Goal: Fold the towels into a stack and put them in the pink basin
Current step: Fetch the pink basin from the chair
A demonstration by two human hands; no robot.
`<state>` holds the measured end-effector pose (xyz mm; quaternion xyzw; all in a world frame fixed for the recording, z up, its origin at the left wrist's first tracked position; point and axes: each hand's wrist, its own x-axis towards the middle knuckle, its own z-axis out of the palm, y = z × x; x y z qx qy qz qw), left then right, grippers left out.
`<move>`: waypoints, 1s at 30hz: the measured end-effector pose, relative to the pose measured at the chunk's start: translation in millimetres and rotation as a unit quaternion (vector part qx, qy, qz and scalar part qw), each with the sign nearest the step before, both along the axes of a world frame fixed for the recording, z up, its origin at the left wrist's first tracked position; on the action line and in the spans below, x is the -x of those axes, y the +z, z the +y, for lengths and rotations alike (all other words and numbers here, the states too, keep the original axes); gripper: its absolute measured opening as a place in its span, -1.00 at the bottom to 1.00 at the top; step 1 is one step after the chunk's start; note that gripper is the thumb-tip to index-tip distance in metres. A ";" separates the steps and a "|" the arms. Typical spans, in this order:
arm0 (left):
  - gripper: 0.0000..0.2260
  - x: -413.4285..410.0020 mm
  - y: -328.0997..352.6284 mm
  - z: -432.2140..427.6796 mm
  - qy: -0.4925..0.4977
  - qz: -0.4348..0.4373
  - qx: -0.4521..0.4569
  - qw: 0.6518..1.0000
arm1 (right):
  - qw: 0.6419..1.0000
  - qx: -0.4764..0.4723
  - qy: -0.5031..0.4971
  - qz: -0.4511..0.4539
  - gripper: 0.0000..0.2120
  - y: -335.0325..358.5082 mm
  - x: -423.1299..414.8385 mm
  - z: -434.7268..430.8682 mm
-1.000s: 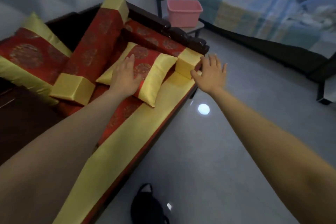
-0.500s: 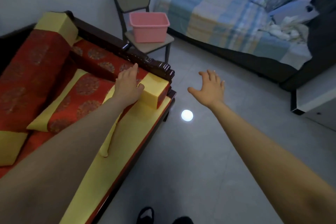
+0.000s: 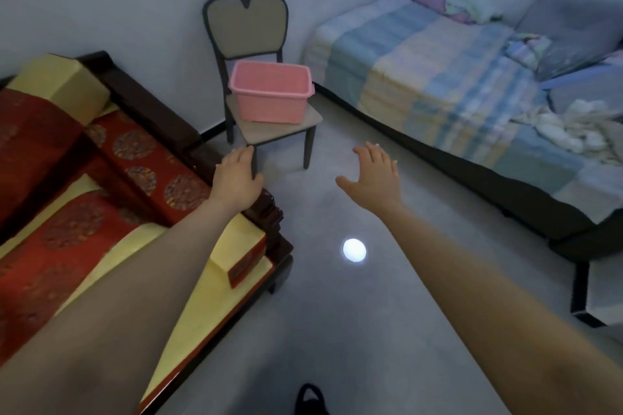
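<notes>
1. The left hand (image 3: 236, 178) and right hand (image 3: 374, 172) reach forward, fingers straight and holding nothing
2. The left is over the end of the wooden sofa (image 3: 161, 118), the right over the grey floor (image 3: 337, 330)
3. The pink basin (image 3: 269, 94) stands on a dark chair (image 3: 246, 23) by the wall, between sofa and bed (image 3: 421, 77)
4. Crumpled white cloth (image 3: 580, 131) lies on the bed

The pink basin (image 3: 271, 96) on the chair (image 3: 247, 22) looks like smooth, matt plastic. Left of the chair, the sofa (image 3: 148, 108) has a polished dark wood frame and satiny cloth cushions (image 3: 67, 246). The floor (image 3: 337, 330) before the chair is smooth and glossy; right of the chair, the bed (image 3: 438, 84) wears matt checked cloth
</notes>
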<state>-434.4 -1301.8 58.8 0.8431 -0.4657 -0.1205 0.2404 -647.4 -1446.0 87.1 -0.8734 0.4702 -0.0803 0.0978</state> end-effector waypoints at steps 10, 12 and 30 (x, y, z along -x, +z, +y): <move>-0.49 -48.4 1.1 -143.9 0.084 0.064 -0.020 0.994 | 0.995 -0.068 0.066 0.007 -0.38 -21.2 -62.8 -178.2; -0.52 -60.7 -3.6 -173.1 0.098 0.067 0.000 0.993 | 0.994 -0.069 0.083 0.008 -0.38 -27.7 -81.2 -210.8; -0.37 -257.4 -50.0 -445.8 0.229 0.111 -0.041 0.966 | 0.969 -0.188 0.159 -0.008 -0.44 -72.3 -314.1 -536.2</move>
